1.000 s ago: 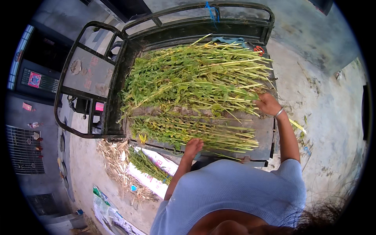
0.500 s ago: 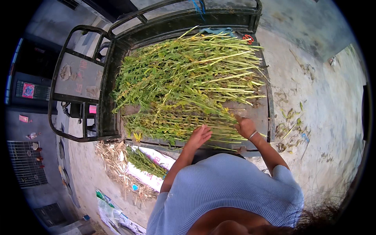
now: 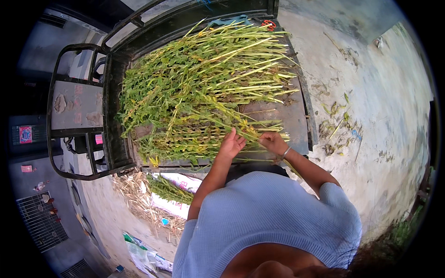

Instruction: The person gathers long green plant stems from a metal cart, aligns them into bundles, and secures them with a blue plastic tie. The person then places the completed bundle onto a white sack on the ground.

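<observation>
My right hand (image 3: 273, 142) is closed round a leafy plant stalk (image 3: 241, 129) with yellowing leaves. Its bare end sticks out below my wrist, toward my body. Beside it on the left, my left hand (image 3: 232, 144) is raised with thumb and fingers apart, close to the stalk's leaves and holding nothing that I can see. Beyond both hands a large heap of cut green stalks (image 3: 204, 69) covers the cart bed, leafy tops to the left and pale cut ends to the right. A thinner row of stalks (image 3: 181, 143) lies along the near edge, partly hidden by my hands.
The dark metal cart (image 3: 302, 102) has a raised frame (image 3: 53, 111) on its left. Red-handled scissors (image 3: 268, 25) lie at the far right corner. On the ground are a white sack (image 3: 169, 205) with green stalks on it, dry straw (image 3: 134, 194) and scattered leaves (image 3: 336, 125).
My right hand has drawn back leftward with the stalk, nearer my left hand, and the stalk's end now points toward me. The view has shifted, so the cart appears farther left.
</observation>
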The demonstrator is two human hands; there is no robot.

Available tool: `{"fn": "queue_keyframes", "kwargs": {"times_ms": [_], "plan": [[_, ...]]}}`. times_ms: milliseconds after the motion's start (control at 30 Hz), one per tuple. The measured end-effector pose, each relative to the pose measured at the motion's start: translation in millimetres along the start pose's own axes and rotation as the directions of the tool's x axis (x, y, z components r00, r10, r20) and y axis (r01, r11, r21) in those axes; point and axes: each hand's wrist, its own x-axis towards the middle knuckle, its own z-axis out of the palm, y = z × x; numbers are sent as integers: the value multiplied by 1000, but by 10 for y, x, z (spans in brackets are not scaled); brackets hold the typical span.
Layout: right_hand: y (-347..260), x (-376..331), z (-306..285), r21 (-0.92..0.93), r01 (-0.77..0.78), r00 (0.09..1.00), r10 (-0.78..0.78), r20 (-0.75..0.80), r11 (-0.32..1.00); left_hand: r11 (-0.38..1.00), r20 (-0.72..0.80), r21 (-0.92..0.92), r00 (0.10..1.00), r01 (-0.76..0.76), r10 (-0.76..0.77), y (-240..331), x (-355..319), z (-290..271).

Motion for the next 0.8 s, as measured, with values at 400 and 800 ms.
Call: {"fn": "queue_keyframes", "kwargs": {"times_ms": [400,800], "plan": [[-7,-122,-502,59,-70,972,55,229,996,981,82,-111,983,-158,167,-93,117,-123],[22,-657,-822,209,-434,845,316,431,877,963,-70,-20,961,-269,267,-125,74,40]]}}
